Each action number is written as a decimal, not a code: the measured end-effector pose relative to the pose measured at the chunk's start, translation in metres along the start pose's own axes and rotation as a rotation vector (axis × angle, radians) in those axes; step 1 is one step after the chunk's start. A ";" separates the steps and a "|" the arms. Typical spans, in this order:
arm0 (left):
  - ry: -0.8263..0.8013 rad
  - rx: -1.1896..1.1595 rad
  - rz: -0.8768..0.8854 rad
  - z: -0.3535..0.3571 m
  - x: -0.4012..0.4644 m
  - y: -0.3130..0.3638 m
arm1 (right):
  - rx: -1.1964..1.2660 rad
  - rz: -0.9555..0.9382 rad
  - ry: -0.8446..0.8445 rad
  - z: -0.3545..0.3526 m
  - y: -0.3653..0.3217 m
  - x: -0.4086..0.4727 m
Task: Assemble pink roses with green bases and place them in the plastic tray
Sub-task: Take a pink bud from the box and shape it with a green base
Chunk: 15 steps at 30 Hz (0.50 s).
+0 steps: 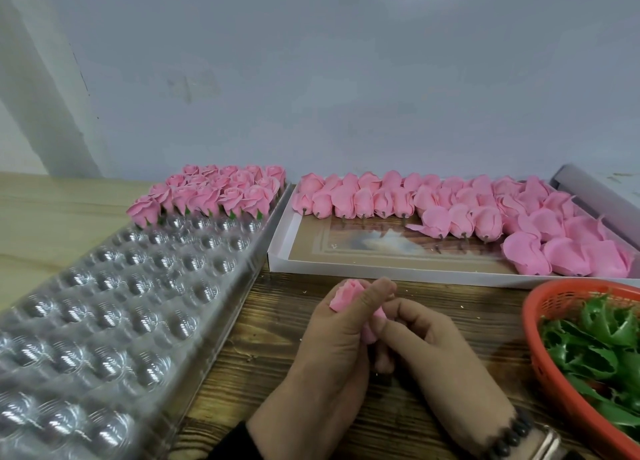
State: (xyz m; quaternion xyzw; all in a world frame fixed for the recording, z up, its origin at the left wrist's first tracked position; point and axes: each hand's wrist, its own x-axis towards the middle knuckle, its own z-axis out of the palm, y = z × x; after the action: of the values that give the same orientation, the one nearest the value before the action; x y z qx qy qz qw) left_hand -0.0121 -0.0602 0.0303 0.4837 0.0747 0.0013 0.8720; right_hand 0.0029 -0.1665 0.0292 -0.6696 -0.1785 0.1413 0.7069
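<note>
Both hands meet over the dark wooden table [433,383]: the left hand [332,352] curls round a soft pink rose head [346,295], the right hand [429,342] pinches its lower end, so this looks like the fitting step, though no green base shows between the fingers. Next would come a seat in the clear plastic dimpled tray [114,307], just left, behind whose filled far rows many cups gape. The red mesh basket of green leafy bases [540,352] crowds the right, the white shallow box of loose pink rose heads [298,251] lies ahead

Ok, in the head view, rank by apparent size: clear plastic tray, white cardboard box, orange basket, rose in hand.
1. Clear plastic tray, though nearness inflates it.
2. White cardboard box.
3. Orange basket, partly cut off by the frame.
4. Held rose.
</note>
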 end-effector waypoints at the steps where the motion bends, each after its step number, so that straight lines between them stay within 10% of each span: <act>1: 0.004 0.003 0.008 0.000 0.000 0.000 | 0.008 0.001 -0.007 0.001 0.000 0.000; 15: -0.045 0.248 0.202 -0.010 0.002 0.008 | -0.086 -0.173 0.096 -0.001 0.000 -0.002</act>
State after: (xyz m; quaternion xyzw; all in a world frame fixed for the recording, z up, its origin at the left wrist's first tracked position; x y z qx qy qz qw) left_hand -0.0111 -0.0477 0.0316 0.5925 0.0059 0.0691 0.8026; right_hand 0.0011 -0.1680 0.0293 -0.6876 -0.2075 0.0397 0.6947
